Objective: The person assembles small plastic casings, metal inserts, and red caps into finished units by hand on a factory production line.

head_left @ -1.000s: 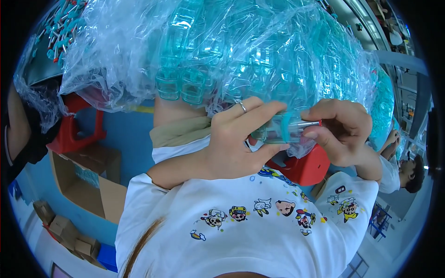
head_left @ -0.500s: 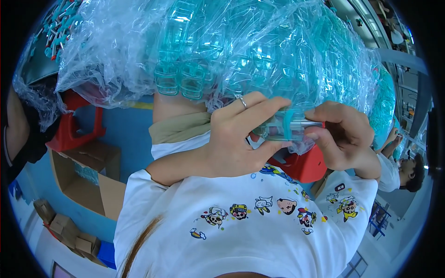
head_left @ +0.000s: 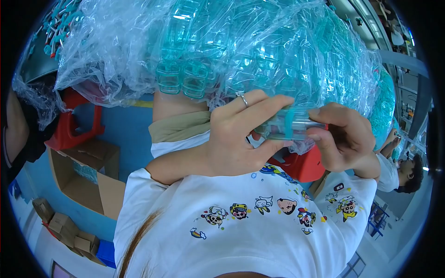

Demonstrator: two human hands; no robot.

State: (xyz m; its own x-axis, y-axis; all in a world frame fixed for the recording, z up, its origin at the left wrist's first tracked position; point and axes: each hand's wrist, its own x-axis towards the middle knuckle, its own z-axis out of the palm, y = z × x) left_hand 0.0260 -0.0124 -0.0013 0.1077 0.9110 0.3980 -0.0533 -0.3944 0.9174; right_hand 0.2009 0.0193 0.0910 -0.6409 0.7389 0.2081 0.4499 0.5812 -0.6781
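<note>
My left hand (head_left: 236, 134), with a ring on one finger, is closed round a small clear teal plastic case (head_left: 280, 124). A brighter teal band (head_left: 289, 123) crosses the case near its right end. My right hand (head_left: 345, 136) pinches a thin metal rod with a red tip (head_left: 317, 124) at that end, between thumb and forefinger. The rod reaches into the case; how far in is hard to see. Just beyond both hands lie many similar teal cases (head_left: 193, 76) in rows, under clear plastic film (head_left: 111, 51).
At the far left lie several metal-and-teal pieces with red ends (head_left: 58, 32). A red stool (head_left: 76, 125) and an open cardboard box (head_left: 85, 180) stand on the blue floor to the left. Another person (head_left: 402, 173) is at the right; a person's arm shows at the left edge.
My hands have barely moved. The case and rod are turned very slightly, with the rod's red tip a touch further right and lower.
</note>
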